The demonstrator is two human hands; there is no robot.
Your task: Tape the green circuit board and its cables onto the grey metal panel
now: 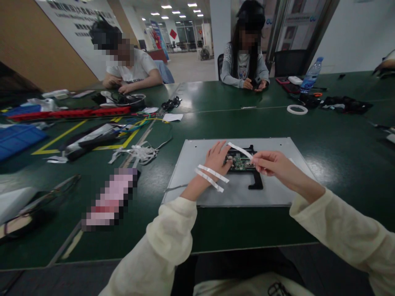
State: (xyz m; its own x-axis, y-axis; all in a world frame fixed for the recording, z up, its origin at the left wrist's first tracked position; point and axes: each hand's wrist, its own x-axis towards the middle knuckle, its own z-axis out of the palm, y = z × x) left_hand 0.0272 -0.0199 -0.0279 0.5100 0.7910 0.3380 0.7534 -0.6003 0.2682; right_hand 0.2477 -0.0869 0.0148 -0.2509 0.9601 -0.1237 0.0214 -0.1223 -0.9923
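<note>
Presently, a strip (240, 150) is pinched by the right hand (270, 163) over the board (240, 163) on the panel (183, 170). Whether its left end is gripped by the left hand (216, 159) cannot be told. Strip placing seems in hand; careful aligning seems called for.

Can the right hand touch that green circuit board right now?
Probably yes: the right hand is close to the circuit board, whose green middle looks uncovered. The white strip pinched in that hand might get in the way, though.

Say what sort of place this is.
Likely an office workroom: a large green table, a circuit board on a grey panel, and wall lettering in the background.
</note>
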